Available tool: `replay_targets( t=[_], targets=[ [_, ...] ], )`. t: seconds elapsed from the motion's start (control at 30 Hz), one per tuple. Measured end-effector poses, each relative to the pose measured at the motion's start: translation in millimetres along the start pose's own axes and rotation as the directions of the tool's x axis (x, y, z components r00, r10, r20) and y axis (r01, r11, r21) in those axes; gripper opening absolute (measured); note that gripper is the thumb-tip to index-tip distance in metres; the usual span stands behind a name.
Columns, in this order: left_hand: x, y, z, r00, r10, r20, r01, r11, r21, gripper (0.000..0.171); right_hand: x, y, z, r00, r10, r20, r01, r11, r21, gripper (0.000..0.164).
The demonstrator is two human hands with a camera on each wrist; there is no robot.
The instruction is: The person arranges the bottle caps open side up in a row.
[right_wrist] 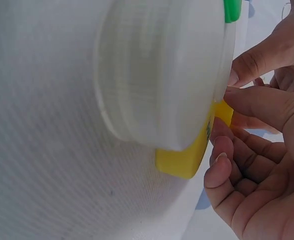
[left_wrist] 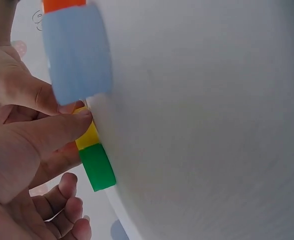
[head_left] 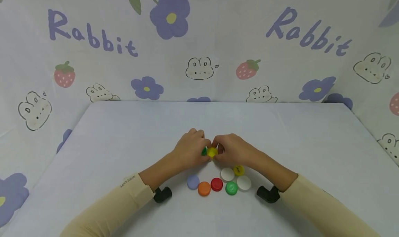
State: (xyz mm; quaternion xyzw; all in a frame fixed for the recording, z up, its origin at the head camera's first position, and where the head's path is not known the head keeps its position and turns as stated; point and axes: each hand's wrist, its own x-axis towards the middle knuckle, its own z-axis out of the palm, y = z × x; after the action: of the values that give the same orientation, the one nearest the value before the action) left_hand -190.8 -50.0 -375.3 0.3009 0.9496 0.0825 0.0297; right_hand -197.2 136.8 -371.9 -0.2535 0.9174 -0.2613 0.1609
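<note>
Just past the group of caps, both hands meet around a plain yellow cap [head_left: 212,152]. My left hand [head_left: 191,148] pinches its left side between thumb and forefinger, and my right hand [head_left: 235,148] pinches the right side the same way. A dark green cap [head_left: 204,151] lies against the yellow one on the left, partly covered by the left fingers. In the left wrist view the green cap [left_wrist: 98,167] stands right beside the yellow cap [left_wrist: 90,136]. The right wrist view shows only a sliver of the yellow cap [right_wrist: 224,113] behind the right fingers.
Nearer the body lie a lavender cap [head_left: 193,182], an orange cap [head_left: 204,189], a red cap [head_left: 216,184], a lighter green cap [head_left: 231,188], two white caps [head_left: 244,183] and a yellow cap with a dark mark [head_left: 239,170]. A patterned cloth [head_left: 224,46] hangs behind the white table [head_left: 124,133].
</note>
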Motion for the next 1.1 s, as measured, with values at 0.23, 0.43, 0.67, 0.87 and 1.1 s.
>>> replay_targets(
  t=[0.23, 0.43, 0.67, 0.87, 1.1],
  targets=[
    [1.0, -0.9, -1.7, 1.000, 0.009, 0.003, -0.009, 1.000, 0.006, 0.030, 2.0, 0.8, 0.2, 0.999, -0.031, -0.013, 0.031, 1.000, -0.002, 0.027],
    [2.8, -1.3, -2.5, 1.000, 0.008, 0.014, -0.008, 1.000, 0.011, 0.030, 2.5, 1.3, -0.3, 0.999, -0.037, -0.014, 0.037, 0.999, 0.002, 0.026],
    [2.9, -0.5, -3.9, 1.000, -0.001, 0.016, 0.001, 1.000, 0.015, 0.030, 2.2, 2.4, -1.2, 0.999, -0.033, -0.017, 0.033, 0.999, 0.018, 0.026],
    [2.2, 0.4, -2.9, 1.000, -0.008, 0.015, 0.008, 1.000, 0.012, 0.031, 1.4, 4.6, -0.3, 0.999, -0.034, -0.024, 0.034, 0.999, 0.021, 0.028],
    [-8.5, 2.0, 0.1, 0.999, -0.053, 0.011, 0.052, 0.998, 0.038, 0.046, -5.0, 1.5, -1.0, 0.999, 0.014, -0.033, -0.015, 1.000, -0.009, 0.036]
  ],
)
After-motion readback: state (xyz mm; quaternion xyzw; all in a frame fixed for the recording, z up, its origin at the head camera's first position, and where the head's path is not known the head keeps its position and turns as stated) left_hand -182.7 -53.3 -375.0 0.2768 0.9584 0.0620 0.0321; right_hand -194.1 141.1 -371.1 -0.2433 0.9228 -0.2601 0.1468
